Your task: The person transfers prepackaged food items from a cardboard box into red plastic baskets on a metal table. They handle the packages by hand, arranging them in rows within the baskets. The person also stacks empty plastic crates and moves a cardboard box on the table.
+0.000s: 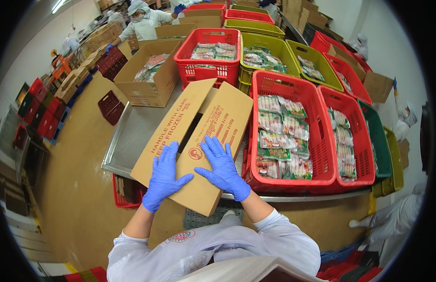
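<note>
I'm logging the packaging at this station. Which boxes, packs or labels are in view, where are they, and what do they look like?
Cardboard box: brown with red print, on the steel table, flaps under both hands, left and right.
Open brown carton: far left, holding packs.
Flat food packs: green, red and white, filling the red crate.

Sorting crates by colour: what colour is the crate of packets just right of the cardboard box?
Red, seen clearly in the head view: the crate beside the cardboard box.
</note>
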Motion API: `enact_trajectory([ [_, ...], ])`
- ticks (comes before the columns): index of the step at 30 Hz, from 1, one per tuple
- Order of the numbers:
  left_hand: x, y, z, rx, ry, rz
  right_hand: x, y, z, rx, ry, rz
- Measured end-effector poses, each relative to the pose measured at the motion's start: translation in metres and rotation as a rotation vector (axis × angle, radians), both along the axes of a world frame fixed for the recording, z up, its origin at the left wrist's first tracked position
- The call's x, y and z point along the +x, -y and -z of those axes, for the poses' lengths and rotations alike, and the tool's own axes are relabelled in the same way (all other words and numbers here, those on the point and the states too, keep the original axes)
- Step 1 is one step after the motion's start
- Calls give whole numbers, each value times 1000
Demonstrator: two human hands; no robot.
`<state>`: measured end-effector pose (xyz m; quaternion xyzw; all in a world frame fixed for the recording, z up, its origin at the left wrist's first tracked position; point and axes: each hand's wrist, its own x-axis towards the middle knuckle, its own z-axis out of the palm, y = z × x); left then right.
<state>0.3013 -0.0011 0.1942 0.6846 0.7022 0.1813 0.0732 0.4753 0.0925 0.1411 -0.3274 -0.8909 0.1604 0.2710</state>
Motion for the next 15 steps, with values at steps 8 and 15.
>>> enact_trajectory([
  [8, -5, -15, -7, -13, 20, -11, -5, -37, -11, -37, 154, 25],
  [15, -88, -67, -6, -155, 489, -109, -8, -29, -11, -72, 256, 81],
])
